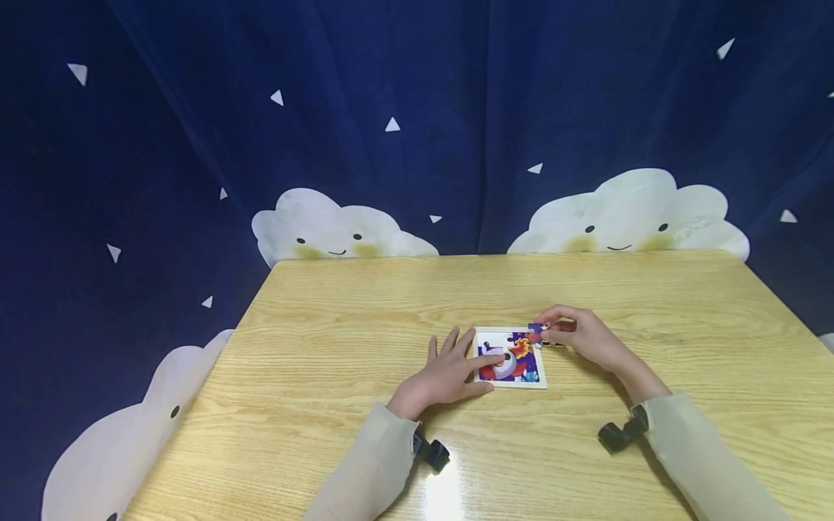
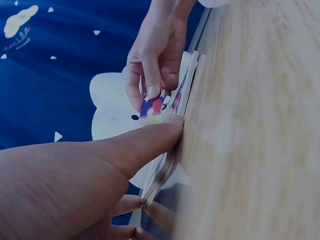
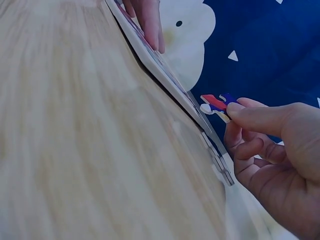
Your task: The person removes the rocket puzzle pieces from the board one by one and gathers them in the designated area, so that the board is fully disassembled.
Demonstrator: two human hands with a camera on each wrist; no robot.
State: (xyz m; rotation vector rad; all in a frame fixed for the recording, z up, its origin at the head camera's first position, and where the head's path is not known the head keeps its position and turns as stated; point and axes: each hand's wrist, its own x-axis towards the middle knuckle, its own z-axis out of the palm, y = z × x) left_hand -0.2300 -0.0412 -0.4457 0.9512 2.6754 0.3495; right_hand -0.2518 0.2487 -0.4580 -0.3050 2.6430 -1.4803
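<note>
A small jigsaw puzzle [image 1: 530, 365] in a white frame [image 1: 545, 376] lies flat on the table, printed in purple, red and orange with a pale figure. My left hand [image 1: 444, 378] rests at its left side, fingers spread, index finger over the picture and thumb at the near edge. Above the frame's far right corner, my right hand [image 1: 589, 340] pinches a jigsaw piece [image 1: 536, 330] between thumb and fingers. In the right wrist view this piece [image 3: 215, 102] shows red, purple and white, held apart from the frame. White patches in the upper left of the puzzle show bare backing.
Loose flat pieces [image 3: 220, 162] lie on the wooden table [image 1: 313, 325] just right of the frame, partly hidden under my right hand in the head view. A dark blue curtain [image 1: 430, 65] with clouds and triangles hangs behind the table's far edge.
</note>
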